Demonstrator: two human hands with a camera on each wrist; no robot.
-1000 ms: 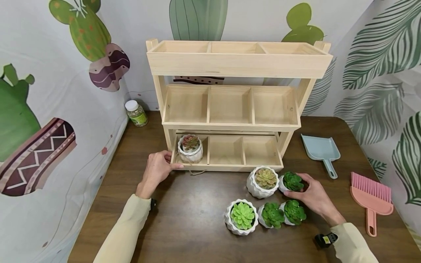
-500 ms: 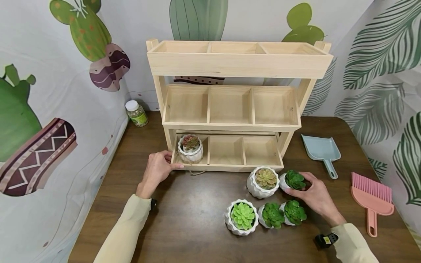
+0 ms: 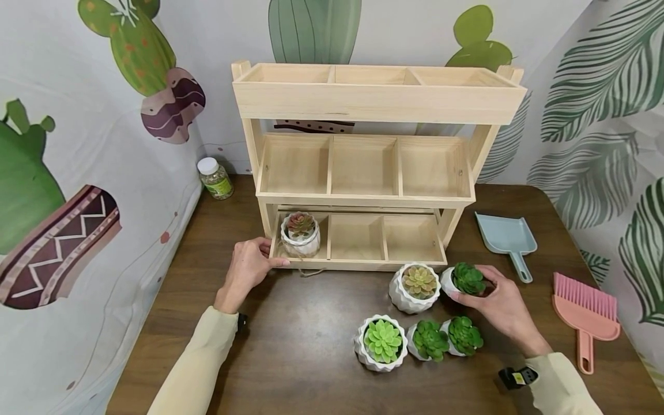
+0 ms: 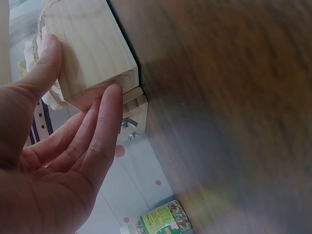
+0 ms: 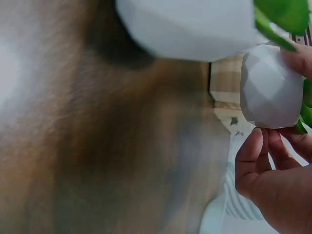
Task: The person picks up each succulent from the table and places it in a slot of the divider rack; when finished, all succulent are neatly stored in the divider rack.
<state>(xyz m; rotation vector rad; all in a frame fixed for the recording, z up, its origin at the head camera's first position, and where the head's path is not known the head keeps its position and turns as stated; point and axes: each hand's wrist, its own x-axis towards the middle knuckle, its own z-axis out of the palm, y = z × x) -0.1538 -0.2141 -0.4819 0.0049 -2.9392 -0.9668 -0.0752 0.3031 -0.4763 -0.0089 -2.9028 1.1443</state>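
My left hand (image 3: 248, 270) grips the lower left corner of the wooden plant shelf (image 3: 358, 266), thumb over the front board and fingers along the side, as the left wrist view shows too. With my right hand (image 3: 502, 305) I pinch a small potted succulent (image 3: 468, 279) between thumb and fingers. In the right wrist view its white faceted pot (image 5: 272, 87) shows above the tabletop. Just left of it stands a larger pot with a yellowish succulent (image 3: 419, 282). A reddish succulent in a white pot with twine (image 3: 301, 235) sits in the bottom tier's left compartment.
A bright green succulent (image 3: 383, 341) and two dark green ones (image 3: 430, 340) stand in a row at the front. A blue dustpan (image 3: 507, 233) and a pink brush (image 3: 586, 314) lie to the right. A lidded jar (image 3: 215, 180) stands at the back left.
My right hand has shifted slightly right with the small potted succulent, opening a little gap from the yellowish one. The left hand stays at the shelf corner.
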